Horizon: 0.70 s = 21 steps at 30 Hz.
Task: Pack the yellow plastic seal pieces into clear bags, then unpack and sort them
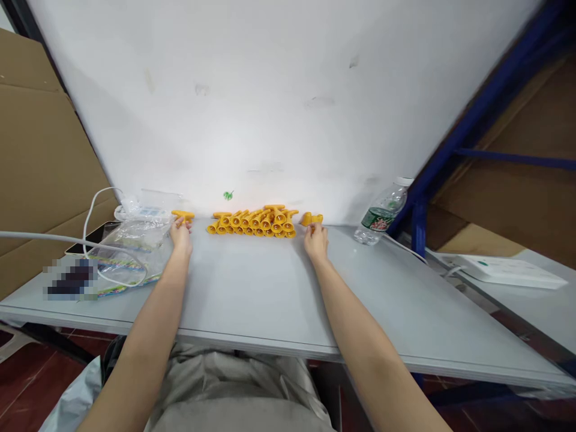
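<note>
Reaching forward over a pale tabletop [252, 288], a person sets both bare hands to yellow pieces at either end of a row. The left hand [181, 235], fingers partly curled, is at a single yellow piece [183, 214] near the white wall panel [279, 120]; whether the fingers have closed on it cannot be told. The right hand [316, 239], also partly curled, meets more yellow plastic [312, 219] on the opposite side, its hold likewise unclear. Between them, apart from both hands, a stack of yellow horn-shaped pieces [254, 224] lies along the panel's foot, most with their flared, hollow ends facing the person. Clear plastic bags [139, 234] and a looping white cable [85, 225] crowd the left side. At right, a clear bottle [384, 213] with a green label leans to one side, and a white power strip [508, 270] lies beyond.
</note>
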### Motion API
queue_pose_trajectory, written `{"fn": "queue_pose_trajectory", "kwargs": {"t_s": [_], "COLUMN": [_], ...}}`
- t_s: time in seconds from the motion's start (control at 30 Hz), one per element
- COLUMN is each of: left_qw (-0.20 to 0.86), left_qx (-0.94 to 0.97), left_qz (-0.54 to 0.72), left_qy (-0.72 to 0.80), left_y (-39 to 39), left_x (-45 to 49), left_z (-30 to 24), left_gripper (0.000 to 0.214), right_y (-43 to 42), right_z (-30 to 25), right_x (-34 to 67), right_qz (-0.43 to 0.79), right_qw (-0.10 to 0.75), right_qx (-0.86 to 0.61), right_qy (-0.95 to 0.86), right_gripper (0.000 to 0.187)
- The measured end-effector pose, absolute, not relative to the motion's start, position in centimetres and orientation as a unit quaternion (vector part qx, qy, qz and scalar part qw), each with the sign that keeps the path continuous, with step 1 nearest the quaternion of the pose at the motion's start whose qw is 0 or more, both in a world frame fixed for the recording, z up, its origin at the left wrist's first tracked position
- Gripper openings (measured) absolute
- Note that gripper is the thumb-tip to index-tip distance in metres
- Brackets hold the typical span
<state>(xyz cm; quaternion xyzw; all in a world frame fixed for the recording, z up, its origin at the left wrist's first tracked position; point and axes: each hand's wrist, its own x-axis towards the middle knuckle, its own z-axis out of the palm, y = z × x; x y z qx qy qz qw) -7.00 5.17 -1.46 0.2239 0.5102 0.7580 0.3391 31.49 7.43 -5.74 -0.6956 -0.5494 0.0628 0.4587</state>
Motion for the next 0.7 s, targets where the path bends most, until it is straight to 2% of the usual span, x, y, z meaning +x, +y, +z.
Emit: {"fn": "queue_pose_trajectory", "kwargs": {"t_s": [0.13,0.27,0.4,0.57,0.7], "left_qw": [0.435,0.471,0.469,0.519,0.565], "left_qx": [0.18,0.204,0.245,0.278,0.306], "left_qz": [0.76,0.741,0.72,0.7,0.673], "left_qy": [0.447,0.433,0.45,0.403,0.366], "left_y": [4.9,4.3,4.1,3.7,3.3], "left_x": [-5.7,-4.9,-4.4,-3.3,-2.0], "left_z": [-0.9,-0.8,-1.0,-1.0,-1.0], "left_gripper": [0.041,0.039,0.037,0.02,0.023], "right_y": [7.6,7.2,6.1,5.3,5.0], "right_z": [-5.1,-3.8,-2.8,-2.4,-2.5], "right_x": [30.6,28.7,26.4,24.3,23.5], "right_qz": [0.027,0.005,0.031,0.056,0.061], "right_qw": [0.57,0.602,0.58,0.523,0.487], "right_qx": [-0.584,-0.5,-0.45,-0.377,-0.33], "right_qy": [-0.577,-0.623,-0.678,-0.763,-0.806], "right_gripper": [0.027,0.036,0.042,0.037,0.033]}}
